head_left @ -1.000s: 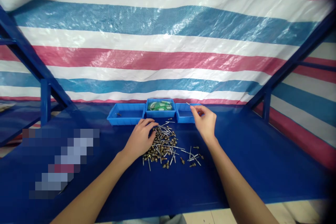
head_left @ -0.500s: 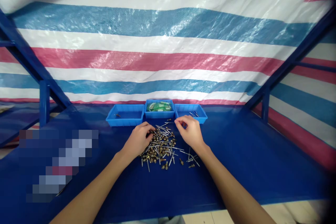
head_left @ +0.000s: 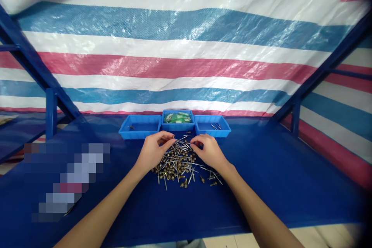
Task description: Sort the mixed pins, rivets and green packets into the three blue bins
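Observation:
A heap of brass-coloured bolts and silver pin-like rivets (head_left: 178,162) lies on the blue table between my hands. My left hand (head_left: 153,150) is over the heap's left edge, thumb and forefinger pinched on a small brownish piece that looks like a bolt (head_left: 173,137). Across from it, my right hand (head_left: 209,150) pinches at the heap's upper right. A thin silver rivet seems to end at its fingertips, though the fingers hide most of it. The fingertips of both hands are close but apart.
Behind the heap stand a left blue tray (head_left: 139,135) with one small bolt, a middle blue tray (head_left: 178,126) with green packets, and a right blue tray (head_left: 215,133) with several rivets. Blue frame posts (head_left: 51,112) rise at both sides. Striped sheeting (head_left: 174,66) hangs behind.
My left hand has risen out of the heap, its thumb and forefinger now pinched together. My right hand has moved slightly down and left, toward the left hand.

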`<state>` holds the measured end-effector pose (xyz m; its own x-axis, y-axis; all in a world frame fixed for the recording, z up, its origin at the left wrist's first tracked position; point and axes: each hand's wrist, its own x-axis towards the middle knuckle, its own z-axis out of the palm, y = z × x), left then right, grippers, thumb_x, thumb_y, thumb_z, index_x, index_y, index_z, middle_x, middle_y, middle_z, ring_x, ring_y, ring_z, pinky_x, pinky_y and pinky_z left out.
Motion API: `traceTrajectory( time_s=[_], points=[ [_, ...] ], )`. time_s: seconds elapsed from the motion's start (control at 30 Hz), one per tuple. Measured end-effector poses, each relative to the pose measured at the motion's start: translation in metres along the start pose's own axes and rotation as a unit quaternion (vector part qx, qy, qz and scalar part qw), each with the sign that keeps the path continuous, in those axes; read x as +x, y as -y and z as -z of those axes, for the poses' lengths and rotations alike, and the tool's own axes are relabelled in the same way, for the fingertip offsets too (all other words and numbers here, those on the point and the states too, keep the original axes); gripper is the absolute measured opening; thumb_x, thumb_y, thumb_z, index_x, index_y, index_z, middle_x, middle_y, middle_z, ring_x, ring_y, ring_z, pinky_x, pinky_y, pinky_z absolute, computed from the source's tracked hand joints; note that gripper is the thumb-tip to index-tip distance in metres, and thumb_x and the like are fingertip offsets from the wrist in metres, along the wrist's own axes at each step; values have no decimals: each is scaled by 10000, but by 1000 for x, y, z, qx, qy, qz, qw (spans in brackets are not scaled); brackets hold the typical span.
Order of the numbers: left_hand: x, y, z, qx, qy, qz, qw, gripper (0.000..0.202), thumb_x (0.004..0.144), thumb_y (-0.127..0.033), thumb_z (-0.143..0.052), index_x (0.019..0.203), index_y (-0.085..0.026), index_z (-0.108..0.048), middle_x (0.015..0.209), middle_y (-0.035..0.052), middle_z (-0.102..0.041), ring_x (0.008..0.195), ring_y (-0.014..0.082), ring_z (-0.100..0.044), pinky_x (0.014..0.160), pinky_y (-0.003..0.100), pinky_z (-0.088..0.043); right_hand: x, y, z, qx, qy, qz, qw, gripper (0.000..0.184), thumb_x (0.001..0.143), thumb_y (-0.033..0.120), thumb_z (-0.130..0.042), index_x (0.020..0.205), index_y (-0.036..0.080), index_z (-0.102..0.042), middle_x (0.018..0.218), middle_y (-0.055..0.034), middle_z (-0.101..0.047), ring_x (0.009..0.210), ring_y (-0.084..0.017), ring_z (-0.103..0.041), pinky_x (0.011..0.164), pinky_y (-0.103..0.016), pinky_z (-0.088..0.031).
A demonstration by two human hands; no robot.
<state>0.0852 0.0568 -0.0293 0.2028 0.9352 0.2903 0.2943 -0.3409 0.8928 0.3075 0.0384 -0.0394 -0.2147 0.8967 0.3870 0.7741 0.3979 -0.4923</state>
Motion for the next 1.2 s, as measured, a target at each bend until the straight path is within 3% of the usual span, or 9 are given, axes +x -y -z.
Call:
traceTrajectory(
  time_s=[0.17,0.3,0.4,0.47,0.6,0.7,0.87,1.0,1.2],
  points=[
    [2,-3,0,-125,-7,33,992,276,746,-372,-727,923,-162,-707,922,69,-745,861,204,-691,811,316,-542,-2,0,-2,-1,58,4,998,100,829,203,-614,833,214,-713,729,-12,-646,710,-166,-565,670,-274,-406],
    [5,-5,6,-104,-37,16,994,272,753,-385,-714,910,-162,-711,919,71,-742,858,214,-687,808,329,-537,-2,2,-1,-2,60,8,998,125,833,187,-593,822,205,-716,730,-17,-644,708,-163,-565,670,-272,-402],
    [13,-1,18,35,-140,-34,989,257,807,-384,-660,942,-170,-705,925,70,-729,880,228,-670,840,365,-515,-1,4,2,4,69,9,998,171,817,127,-559,807,193,-716,741,-23,-649,695,-156,-569,646,-260,-403],
    [17,4,28,184,-213,-78,956,260,849,-345,-611,1035,-181,-689,1065,88,-693,1038,262,-612,951,425,-442,-1,3,3,11,74,0,997,187,784,91,-555,803,184,-716,755,-28,-655,683,-151,-572,634,-253,-407],
    [17,7,36,359,-252,-58,897,408,850,-263,-582,1254,-205,-574,1312,126,-549,1212,338,-473,991,535,-340,-1,-1,2,23,74,-13,997,222,736,47,-558,818,179,-716,770,-28,-658,670,-145,-577,626,-245,-418],
    [11,3,31,367,-207,-97,902,314,854,-226,-554,1161,-213,-615,1223,108,-577,1141,311,-511,957,493,-376,-1,-5,-1,29,72,-10,997,183,749,72,-585,815,184,-714,759,-25,-650,664,-145,-578,618,-244,-424],
    [5,0,19,277,32,-215,936,205,889,-163,-477,1008,-194,-641,986,59,-643,944,207,-590,909,358,-449,-1,-8,-1,38,60,-10,997,84,761,126,-640,791,184,-693,731,-17,-641,645,-143,-581,608,-249,-433],
    [2,4,18,295,130,-189,927,197,879,-151,-482,973,-199,-649,983,52,-645,948,207,-591,874,335,-464,-1,-3,4,73,37,-29,996,23,757,167,-668,747,187,-666,687,-4,-651,614,-143,-590,589,-253,-445],
    [1,-2,28,353,182,-124,910,206,859,-182,-490,963,-232,-661,910,33,-656,898,208,-612,761,295,-471,0,3,6,215,-40,-61,974,54,743,188,-696,747,189,-643,717,-9,-680,630,-149,-631,606,-262,-509]
  ],
)
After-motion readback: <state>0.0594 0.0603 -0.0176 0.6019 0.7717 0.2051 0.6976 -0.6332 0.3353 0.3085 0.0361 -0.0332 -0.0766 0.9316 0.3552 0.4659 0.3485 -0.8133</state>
